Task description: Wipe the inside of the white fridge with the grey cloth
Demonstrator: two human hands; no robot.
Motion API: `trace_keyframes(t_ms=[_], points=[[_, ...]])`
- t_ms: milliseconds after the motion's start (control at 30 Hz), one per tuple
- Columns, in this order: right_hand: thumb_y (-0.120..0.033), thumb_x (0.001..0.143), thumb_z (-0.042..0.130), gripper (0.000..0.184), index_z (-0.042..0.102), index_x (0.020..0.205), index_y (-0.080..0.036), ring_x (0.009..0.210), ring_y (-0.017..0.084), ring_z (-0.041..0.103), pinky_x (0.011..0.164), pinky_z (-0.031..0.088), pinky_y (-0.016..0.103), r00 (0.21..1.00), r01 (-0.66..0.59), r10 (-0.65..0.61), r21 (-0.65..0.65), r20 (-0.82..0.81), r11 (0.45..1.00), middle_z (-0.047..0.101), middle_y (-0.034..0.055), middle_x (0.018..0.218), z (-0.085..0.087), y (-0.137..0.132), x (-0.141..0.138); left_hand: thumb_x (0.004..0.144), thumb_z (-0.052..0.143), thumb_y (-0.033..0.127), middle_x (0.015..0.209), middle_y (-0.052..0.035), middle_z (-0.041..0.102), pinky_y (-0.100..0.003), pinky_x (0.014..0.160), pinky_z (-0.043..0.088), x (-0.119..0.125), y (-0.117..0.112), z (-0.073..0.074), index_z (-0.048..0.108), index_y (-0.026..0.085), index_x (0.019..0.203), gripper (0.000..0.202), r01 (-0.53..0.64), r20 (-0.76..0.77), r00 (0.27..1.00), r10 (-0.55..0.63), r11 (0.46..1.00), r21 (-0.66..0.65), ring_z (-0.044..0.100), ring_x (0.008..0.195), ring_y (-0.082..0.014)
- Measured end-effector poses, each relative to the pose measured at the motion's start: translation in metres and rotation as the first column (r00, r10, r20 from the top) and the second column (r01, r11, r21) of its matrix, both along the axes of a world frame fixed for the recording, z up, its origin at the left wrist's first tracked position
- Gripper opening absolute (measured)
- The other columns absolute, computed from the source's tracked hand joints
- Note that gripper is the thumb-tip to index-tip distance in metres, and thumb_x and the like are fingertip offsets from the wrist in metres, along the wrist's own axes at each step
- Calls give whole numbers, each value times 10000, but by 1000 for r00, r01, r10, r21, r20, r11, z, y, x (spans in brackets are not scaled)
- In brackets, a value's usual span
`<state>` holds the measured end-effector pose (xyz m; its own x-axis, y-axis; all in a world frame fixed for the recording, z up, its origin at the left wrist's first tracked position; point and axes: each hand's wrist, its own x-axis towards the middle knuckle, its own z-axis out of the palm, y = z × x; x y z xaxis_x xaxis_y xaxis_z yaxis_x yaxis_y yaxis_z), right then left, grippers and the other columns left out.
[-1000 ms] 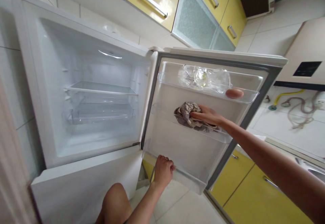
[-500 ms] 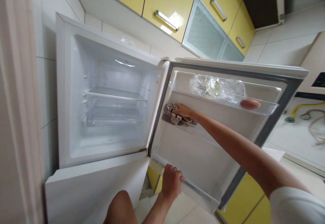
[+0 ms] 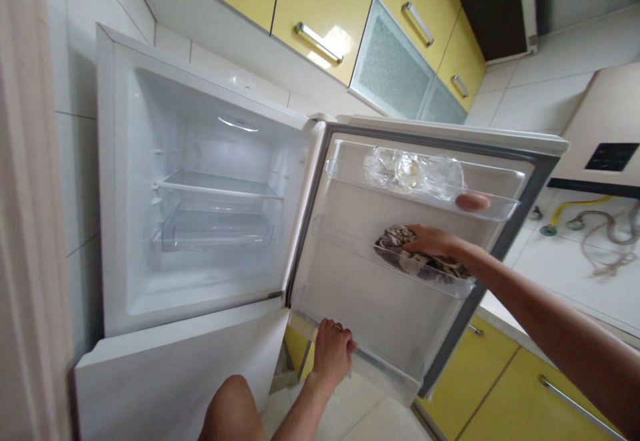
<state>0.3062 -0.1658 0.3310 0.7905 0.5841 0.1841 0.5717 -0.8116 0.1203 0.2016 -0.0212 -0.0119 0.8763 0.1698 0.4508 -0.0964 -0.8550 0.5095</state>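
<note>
My right hand presses a brown-and-white patterned cloth into the clear middle shelf of the open fridge door, toward its right end. Part of the cloth shows through the shelf's front wall. Low on the door, my left hand is closed around the rim of the bottom door shelf. The top door shelf holds a crumpled clear plastic bag, with something yellowish in it, and a brown egg.
To the left is the fridge interior, with a glass shelf and a clear drawer. Yellow cabinets hang above. A water heater with hoses is at right. My knee is below.
My right hand has slid the cloth along the middle door shelf from its left end toward the right. My left hand keeps its hold low on the door. The view has shifted slightly.
</note>
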Motion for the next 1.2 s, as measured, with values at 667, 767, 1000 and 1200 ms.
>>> trace_keyframes(t_ms=[667, 767, 1000, 1200], points=[[-273, 976, 492, 512, 448, 1462, -120, 1134, 306, 622, 816, 510, 330, 751, -97, 27, 69, 660, 993, 624, 206, 1336, -23, 35, -20, 908, 631, 244, 987, -72, 770, -428, 1042, 356, -1, 3, 6, 775, 214, 906, 147, 35, -56, 998, -35, 999, 4, 631, 1062, -254], [-239, 982, 461, 477, 464, 1445, -126, 1140, 294, 614, 820, 490, 303, 778, -142, 76, 57, 624, 988, 613, 203, 1347, -20, 87, -22, 895, 626, 211, 969, -81, 767, -416, 1002, 364, 1, 3, 4, 768, 199, 882, 143, 22, -70, 997, -21, 1000, 1, 628, 1042, -259], [-200, 992, 409, 395, 538, 1364, -169, 1167, 296, 613, 858, 484, 312, 831, -215, 105, 142, 546, 966, 633, 190, 1339, -9, 170, -31, 867, 623, 191, 943, -79, 764, -391, 946, 367, 0, 6, 0, 768, 207, 828, 151, -9, -69, 998, 8, 1000, -18, 616, 1022, -259], [-217, 902, 557, 404, 637, 1297, -227, 1182, 307, 618, 927, 487, 344, 850, -323, 334, -99, 408, 941, 677, 136, 1296, -5, 164, -23, 837, 629, 195, 926, -85, 763, -392, 946, 368, -5, 8, 1, 764, 206, 821, 136, 6, -76, 997, -8, 1000, -26, 615, 1008, -257]])
